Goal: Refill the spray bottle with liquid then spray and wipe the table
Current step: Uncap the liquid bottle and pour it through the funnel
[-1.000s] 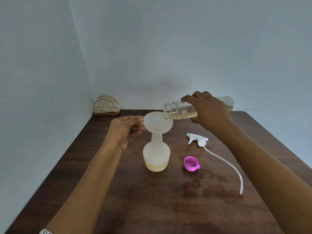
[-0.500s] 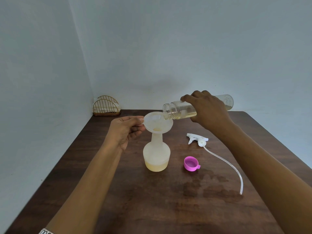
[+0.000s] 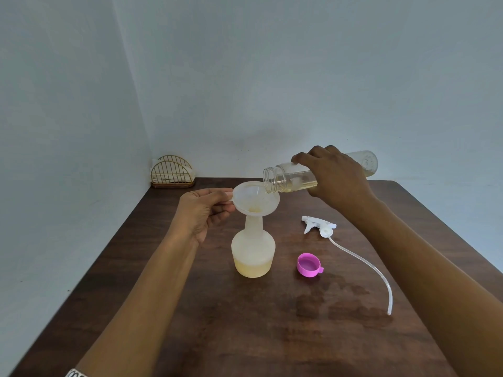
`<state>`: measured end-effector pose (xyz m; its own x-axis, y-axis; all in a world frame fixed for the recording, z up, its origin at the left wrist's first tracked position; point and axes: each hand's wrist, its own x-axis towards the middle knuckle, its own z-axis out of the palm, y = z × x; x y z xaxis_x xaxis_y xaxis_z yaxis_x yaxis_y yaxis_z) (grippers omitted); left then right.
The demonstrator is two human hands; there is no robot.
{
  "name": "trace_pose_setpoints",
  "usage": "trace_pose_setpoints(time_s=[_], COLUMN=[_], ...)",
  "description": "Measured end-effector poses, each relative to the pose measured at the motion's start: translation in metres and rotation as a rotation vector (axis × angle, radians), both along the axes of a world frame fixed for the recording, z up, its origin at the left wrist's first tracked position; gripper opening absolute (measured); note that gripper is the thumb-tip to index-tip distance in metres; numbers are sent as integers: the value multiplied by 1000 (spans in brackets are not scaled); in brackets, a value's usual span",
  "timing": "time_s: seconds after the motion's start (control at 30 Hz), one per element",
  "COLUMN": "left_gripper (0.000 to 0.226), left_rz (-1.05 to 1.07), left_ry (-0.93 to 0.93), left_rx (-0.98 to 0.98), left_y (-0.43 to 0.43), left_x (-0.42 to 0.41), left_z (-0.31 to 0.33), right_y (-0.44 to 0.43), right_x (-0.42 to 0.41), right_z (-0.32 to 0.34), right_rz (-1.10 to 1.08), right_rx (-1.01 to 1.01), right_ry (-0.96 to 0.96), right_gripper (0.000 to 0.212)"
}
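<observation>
A frosted white plastic spray bottle (image 3: pixel 253 251) with a narrow neck and a wide round base is seen standing upright near the middle of the dark brown wooden counter (image 3: pixel 245 336), with a shallow layer of pale yellow liquid (image 3: pixel 252 268) held in its bottom. A translucent white plastic funnel (image 3: pixel 256 197) is seated in the bottle's neck, and a little yellow liquid is pooled at its throat. The funnel's small side tab is pinched by the fingers (image 3: pixel 223 192) of the left hand (image 3: pixel 202 210), which are closed on it. A clear plastic refill bottle (image 3: pixel 288 177), uncapped and partly filled with yellow liquid, is held almost horizontal by the right hand (image 3: pixel 336 178), whose fingers are wrapped around its middle; its open mouth is placed just over the funnel's right rim. To the right of the spray bottle, a white trigger spray head (image 3: pixel 319 225) with a long clear dip tube (image 3: pixel 367 265) is laid flat on the counter, the tube curving toward the near right. Between the spray bottle and the tube, a pink round plastic cap (image 3: pixel 309 264) is set open side up. Darker wet-looking patches (image 3: pixel 340 306) are visible on the wood near the tube's end. A gold wire napkin holder (image 3: pixel 172 172) is placed in the far left corner against the wall.
</observation>
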<state>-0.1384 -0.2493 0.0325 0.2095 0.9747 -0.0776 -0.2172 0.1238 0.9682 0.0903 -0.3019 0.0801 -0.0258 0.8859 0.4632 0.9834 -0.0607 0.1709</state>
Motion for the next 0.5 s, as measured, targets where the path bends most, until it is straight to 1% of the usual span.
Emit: trace_pose_setpoints(time_s=[0.5], left_gripper=[6], left_rz=[-3], left_ry=[-7], left_rx=[-4], left_y=[0], left_x=[0], left_z=[0], right_y=[1], right_x=[2], right_z=[0], right_rz=[18], right_rx=[29], right_ry=[5], right_gripper=[58])
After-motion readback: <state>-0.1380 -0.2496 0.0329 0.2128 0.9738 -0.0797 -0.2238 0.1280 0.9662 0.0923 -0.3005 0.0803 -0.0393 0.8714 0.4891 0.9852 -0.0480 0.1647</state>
